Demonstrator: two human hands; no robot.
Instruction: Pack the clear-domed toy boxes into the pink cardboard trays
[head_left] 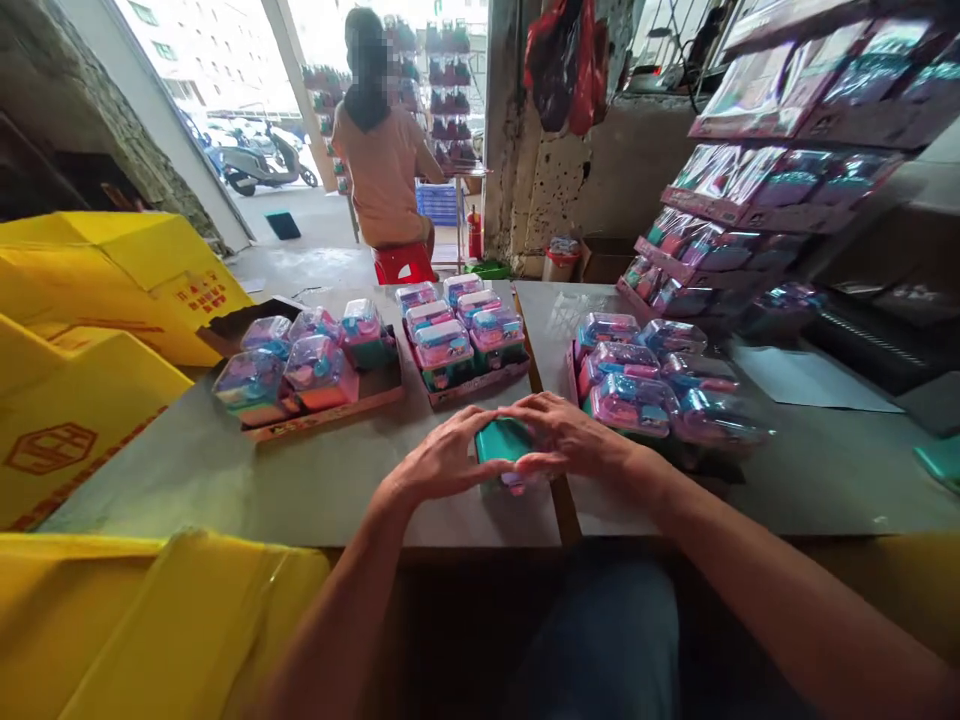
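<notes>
Daylight pours through a wide doorway, where another person (386, 180) sits on a red stool (386, 265), back turned, before a rack of goods (448, 95); a scooter (259, 165) stands outside. Yellow cartons (90, 420) crowd the left side of a grey table (337, 490), which is split by a brown seam.

Near the front edge, just left of that seam, is a teal box (499, 445), its plain teal face upward and a little pink showing on its near side. It sits between the two hands, inside the ring made by fingers and thumbs; whether its base touches the table cannot be told.

The left hand (439, 455) spans the box from the left, fingers curved along the far edge and thumb stretched along the near one. The right hand (566, 435) covers the right end, its fingers bent and its thumb reaching to the other thumb. Both are parted only by the box's breadth, and hold it together.

Beyond them stand the left tray (330, 415), the middle tray (480, 385) and the right tray (571, 375), each bearing clear-lidded boxes.
</notes>
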